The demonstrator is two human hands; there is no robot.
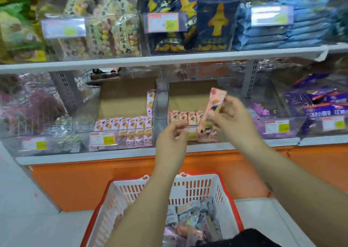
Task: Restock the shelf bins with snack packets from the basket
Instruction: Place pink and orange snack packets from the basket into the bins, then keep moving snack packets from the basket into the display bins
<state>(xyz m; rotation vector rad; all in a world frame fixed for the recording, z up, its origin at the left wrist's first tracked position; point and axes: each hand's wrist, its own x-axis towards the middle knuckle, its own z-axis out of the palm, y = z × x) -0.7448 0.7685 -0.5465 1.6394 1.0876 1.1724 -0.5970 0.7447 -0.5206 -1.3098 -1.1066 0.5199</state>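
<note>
- Two hands are raised at the lower shelf: our right hand (231, 118) pinches a peach packet (214, 105) upright near its middle, while our left hand (172, 135) hangs beside it, fingers loosely curled and empty as far as we can tell.
- That light pinch could let the slick wrapper slip and fall short of the bin.
- The matching peach row (182, 116) stands just behind. The lilac packets (131, 126) next door look similar, so we could misfile it.
- The basket (195, 186) sits under our forearms, where a dropped elbow could knock it.

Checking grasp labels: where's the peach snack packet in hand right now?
Head view, right of centre: the peach packet is pinched by the right hand in front of the bin of matching packets.
</note>
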